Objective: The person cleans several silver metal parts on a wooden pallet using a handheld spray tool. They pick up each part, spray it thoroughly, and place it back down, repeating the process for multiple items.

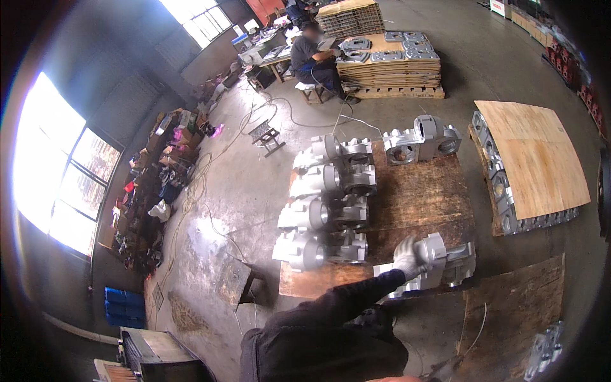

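Note:
My left hand (407, 258), in a pale work glove, reaches across to the right and grips the near side of a ring on a silver-grey metal casting (434, 253). That casting stands on the front right part of a worn wooden board (417, 207); its lower left portion is partly behind my dark sleeve. At the lower edge, a blurred grey shape may be my right hand (447, 367); its fingers cannot be made out. Several similar castings (312, 213) stand in a column on the board's left side. Another casting (422, 141) sits at its far right corner.
To the right, a plywood sheet (531, 156) covers more castings on a pallet. A seated person (315, 60) works by a stack (389, 73) topped with flat grey parts. A small dark stool (235, 283), cables and a metal step stand on the left floor. Cluttered shelving (149, 191) lines the wall.

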The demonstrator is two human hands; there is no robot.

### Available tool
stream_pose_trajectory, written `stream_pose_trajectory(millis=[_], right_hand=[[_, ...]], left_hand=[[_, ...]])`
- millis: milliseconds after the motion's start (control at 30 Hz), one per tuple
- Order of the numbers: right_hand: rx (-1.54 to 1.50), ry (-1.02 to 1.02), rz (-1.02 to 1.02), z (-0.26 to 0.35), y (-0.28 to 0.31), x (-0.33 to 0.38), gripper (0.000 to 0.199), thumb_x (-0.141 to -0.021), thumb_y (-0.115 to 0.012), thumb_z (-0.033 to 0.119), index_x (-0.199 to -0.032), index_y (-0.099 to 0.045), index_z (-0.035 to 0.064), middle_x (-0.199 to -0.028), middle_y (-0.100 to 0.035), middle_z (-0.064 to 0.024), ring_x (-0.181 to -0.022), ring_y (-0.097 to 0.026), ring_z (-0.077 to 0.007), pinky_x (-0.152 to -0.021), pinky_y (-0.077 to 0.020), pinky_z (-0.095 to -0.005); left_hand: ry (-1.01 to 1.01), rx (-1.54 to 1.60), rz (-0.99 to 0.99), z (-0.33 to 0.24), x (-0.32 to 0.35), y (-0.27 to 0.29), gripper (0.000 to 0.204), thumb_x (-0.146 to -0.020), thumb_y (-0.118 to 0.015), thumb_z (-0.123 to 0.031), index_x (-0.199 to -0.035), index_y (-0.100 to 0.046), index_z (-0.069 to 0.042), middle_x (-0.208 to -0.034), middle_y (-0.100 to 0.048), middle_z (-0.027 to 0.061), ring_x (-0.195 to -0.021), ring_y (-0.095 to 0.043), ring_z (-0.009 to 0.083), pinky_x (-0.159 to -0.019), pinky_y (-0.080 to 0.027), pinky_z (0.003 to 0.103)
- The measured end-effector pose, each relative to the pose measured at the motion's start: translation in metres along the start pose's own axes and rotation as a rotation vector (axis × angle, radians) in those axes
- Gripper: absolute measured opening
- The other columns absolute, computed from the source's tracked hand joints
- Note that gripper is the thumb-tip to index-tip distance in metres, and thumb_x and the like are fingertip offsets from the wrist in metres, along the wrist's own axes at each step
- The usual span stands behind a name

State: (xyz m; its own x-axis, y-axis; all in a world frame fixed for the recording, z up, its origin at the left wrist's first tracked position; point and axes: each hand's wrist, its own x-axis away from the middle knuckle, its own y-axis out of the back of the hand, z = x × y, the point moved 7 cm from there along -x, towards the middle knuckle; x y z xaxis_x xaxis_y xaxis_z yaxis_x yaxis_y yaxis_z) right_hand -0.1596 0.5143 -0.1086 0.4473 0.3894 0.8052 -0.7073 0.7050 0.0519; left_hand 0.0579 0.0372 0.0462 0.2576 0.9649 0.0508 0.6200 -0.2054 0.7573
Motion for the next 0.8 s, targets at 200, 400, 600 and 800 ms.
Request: stream_pose_trajectory(millis=[200, 400, 600, 800], right_hand=[[0.094, 0.026, -0.076, 0.015, 0.0, 0.01, 0.043, -0.1, -0.052, 0.041, -0.123, -0.059, 0.0049, -0.082, -0.061, -0.0105, -0.054, -0.054, -0.0211, -0.049, -0.0497, -0.0424], [0.204, 0.11, -0.079, 0.036, -0.025, 0.013, 0.034, -0.102, -0.057, 0.026, -0.129, -0.055, 0.0058, -0.093, -0.066, -0.0095, -0.063, -0.061, -0.0164, -0.052, -0.0527, -0.0347], [0.503, 0.658, -0.299, 0.046, -0.023, 0.024, 0.032, -0.094, -0.063, 0.021, -0.119, -0.067, 0.0014, -0.109, -0.071, -0.0183, -0.102, -0.067, -0.0292, -0.078, -0.0559, -0.0368], [0.426, 0.288, -0.272, 0.071, -0.04, 0.067, 0.033, -0.097, -0.06, 0.03, -0.117, -0.065, 0.0037, -0.097, -0.071, -0.0177, -0.09, -0.069, -0.0267, -0.081, -0.0542, -0.0371]], left_hand=[[0.463, 0.901, 0.051, 0.073, 0.02, -0.082, 0.083, -0.095, -0.049, -0.066, -0.131, -0.055, 0.008, -0.107, -0.069, 0.0211, -0.106, -0.064, 0.0296, -0.093, -0.049, 0.039], [0.295, 0.723, 0.015, 0.074, 0.0, -0.101, 0.06, -0.101, -0.047, -0.053, -0.119, -0.061, 0.003, -0.1, -0.067, 0.0136, -0.091, -0.062, 0.0223, -0.083, -0.051, 0.035], [0.467, 1.068, 0.262, 0.068, 0.015, -0.102, 0.063, -0.101, -0.041, -0.056, -0.117, -0.062, 0.001, -0.108, -0.068, 0.0148, -0.099, -0.064, 0.0246, -0.09, -0.051, 0.039], [0.456, 1.106, 0.516, 0.047, -0.004, -0.094, 0.067, -0.102, -0.035, -0.058, -0.116, -0.064, 0.0, -0.116, -0.069, 0.016, -0.107, -0.065, 0.027, -0.098, -0.05, 0.042]])
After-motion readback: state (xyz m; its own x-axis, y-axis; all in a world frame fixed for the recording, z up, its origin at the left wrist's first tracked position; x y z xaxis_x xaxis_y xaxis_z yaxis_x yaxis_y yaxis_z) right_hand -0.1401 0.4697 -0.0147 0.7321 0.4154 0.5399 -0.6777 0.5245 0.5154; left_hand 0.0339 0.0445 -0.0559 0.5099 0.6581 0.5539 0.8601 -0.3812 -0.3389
